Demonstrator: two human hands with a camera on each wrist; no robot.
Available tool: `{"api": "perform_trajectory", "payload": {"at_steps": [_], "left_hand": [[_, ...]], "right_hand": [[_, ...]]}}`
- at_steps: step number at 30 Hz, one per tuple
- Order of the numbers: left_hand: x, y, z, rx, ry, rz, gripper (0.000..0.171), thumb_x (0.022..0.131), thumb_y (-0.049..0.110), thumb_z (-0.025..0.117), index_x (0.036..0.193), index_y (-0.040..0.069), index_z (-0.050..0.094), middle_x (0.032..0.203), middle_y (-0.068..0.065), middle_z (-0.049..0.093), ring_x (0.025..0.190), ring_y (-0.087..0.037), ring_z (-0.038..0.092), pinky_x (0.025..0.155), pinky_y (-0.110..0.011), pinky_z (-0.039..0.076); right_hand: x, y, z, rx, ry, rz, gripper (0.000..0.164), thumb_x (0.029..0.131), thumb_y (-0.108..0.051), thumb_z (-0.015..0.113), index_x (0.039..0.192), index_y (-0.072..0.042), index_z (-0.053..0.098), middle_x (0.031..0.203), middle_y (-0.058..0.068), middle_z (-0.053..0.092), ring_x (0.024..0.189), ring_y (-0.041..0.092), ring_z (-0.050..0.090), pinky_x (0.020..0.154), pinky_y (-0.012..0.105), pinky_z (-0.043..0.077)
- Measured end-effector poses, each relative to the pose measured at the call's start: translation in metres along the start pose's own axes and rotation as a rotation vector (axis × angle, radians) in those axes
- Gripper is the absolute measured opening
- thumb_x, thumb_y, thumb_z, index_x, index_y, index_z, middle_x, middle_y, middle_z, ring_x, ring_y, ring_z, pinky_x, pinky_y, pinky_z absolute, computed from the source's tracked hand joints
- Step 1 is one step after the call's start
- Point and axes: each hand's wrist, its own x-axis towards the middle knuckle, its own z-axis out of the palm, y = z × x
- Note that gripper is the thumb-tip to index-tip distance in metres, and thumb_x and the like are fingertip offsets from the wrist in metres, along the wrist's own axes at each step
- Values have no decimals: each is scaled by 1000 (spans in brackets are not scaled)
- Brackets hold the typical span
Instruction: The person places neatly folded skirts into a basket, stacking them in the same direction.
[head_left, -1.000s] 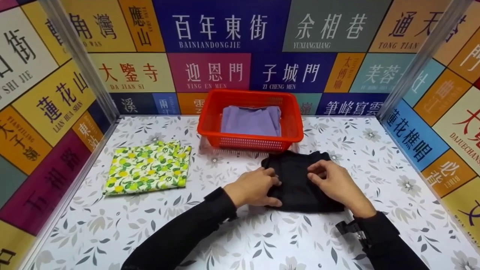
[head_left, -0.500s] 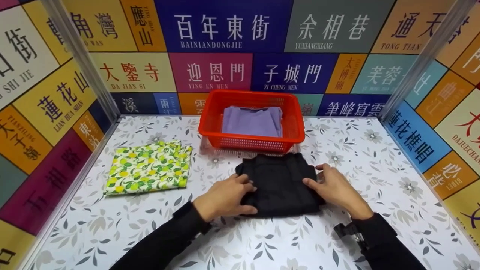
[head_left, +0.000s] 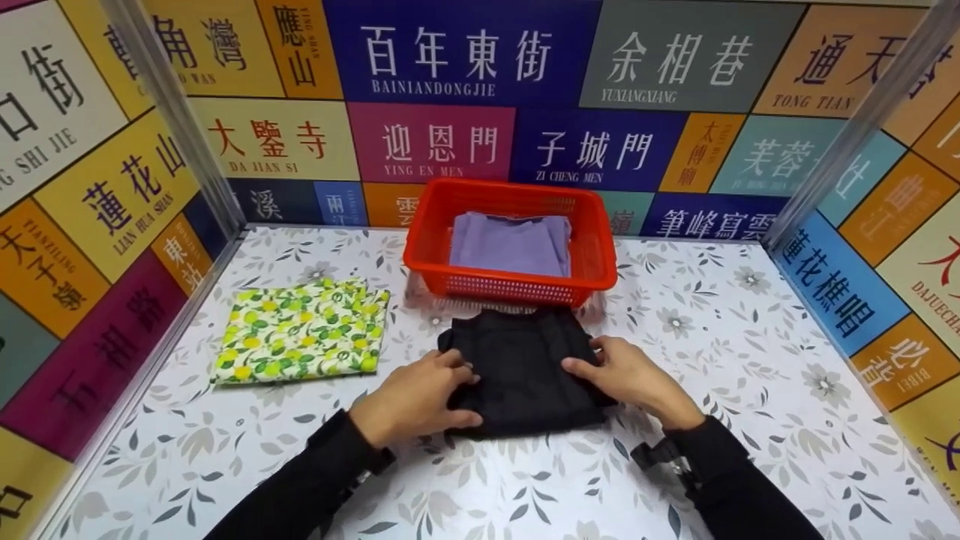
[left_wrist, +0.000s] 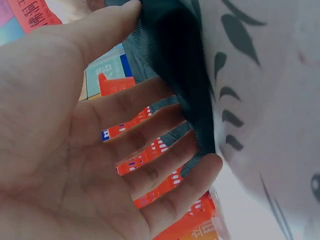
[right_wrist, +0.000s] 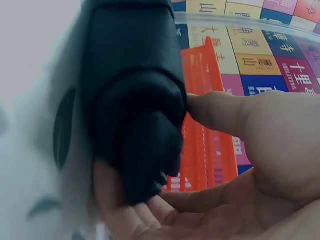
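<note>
A folded black cloth (head_left: pixel 521 375) lies on the table in front of the red basket, several layers thick at its right edge in the right wrist view. My left hand (head_left: pixel 416 397) is at its left side, fingers spread and fairly straight. In the left wrist view the left fingertips (left_wrist: pixel 212 162) touch the cloth's edge and the thumb lies near its corner. On the right side, my right hand (head_left: pixel 637 379) holds the edge, thumb (right_wrist: pixel 215 112) on top and fingers reaching underneath in the right wrist view.
A red plastic basket (head_left: pixel 510 281) stands at the back, holding a folded lilac cloth (head_left: pixel 510 246). To the left lies a folded lemon-print cloth (head_left: pixel 300 330). Printed panels (head_left: pixel 457 60) wall the flower-patterned table (head_left: pixel 750 450) at the back and sides.
Both hands and the black cloth have moved left across the table. The right hand has gone from above the cloth to its right edge. The basket and lemon-print cloth stay put.
</note>
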Motion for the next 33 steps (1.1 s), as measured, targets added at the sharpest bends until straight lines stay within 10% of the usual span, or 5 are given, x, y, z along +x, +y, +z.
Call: {"api": "perform_trajectory", "payload": {"at_steps": [10, 20, 33], "left_hand": [[-7, -9, -12, -87, 66, -83, 60, 102, 46, 91, 149, 10, 79, 151, -19, 68, 139, -41, 70, 116, -61, 63], [-8, -13, -12, -77, 139, -279, 69, 106, 44, 87, 153, -4, 67, 132, -31, 70, 108, -42, 77, 99, -59, 68], [5, -4, 3, -323, 161, -307, 76, 109, 40, 83, 158, -12, 59, 148, -40, 69, 142, -52, 69, 125, -62, 57]], "right_hand": [[4, 0, 12, 57, 9, 30, 82, 108, -48, 81, 158, 12, 58, 120, 21, 80, 109, 30, 74, 102, 50, 60], [1, -1, 10, 81, 20, 54, 83, 108, -50, 82, 159, 10, 58, 119, 19, 76, 108, 30, 70, 97, 46, 58], [2, -1, 14, 119, 0, 52, 80, 107, -48, 83, 159, 7, 58, 122, 20, 76, 108, 29, 71, 97, 44, 58]]}}
